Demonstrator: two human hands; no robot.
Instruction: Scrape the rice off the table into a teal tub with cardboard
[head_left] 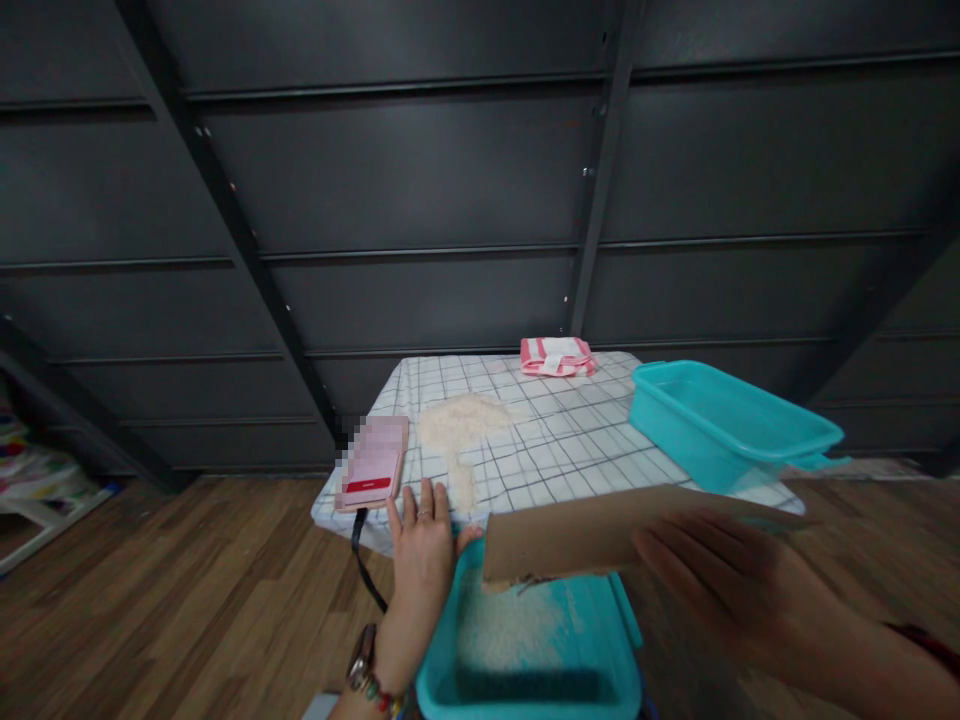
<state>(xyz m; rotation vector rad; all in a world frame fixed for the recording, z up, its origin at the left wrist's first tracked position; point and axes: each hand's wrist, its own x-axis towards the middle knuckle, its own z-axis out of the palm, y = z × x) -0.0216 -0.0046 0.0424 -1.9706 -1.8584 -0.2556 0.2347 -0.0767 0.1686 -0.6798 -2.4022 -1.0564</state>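
- Surface (577, 450): covered by a checked cloth.
- Empty-looking turquoise bin (679, 435): placed at surface's right side.
- Near turquoise bin (525, 711): set below surface's near edge, grains scattered inside.
- Cardboard strip (562, 540): held above near bin.
- Right hand (724, 575): blurred, fingers clamped on cardboard, thumb hidden.
- Left hand (421, 545): laid at surface edge, fingers extended, thumb spread apart near bin rim.
- Pale grain heap (461, 420): spread on cloth, trailed toward near bin.
- Phone (375, 460): laid left of heap.
- Striped towel (556, 357): folded, at far edge.
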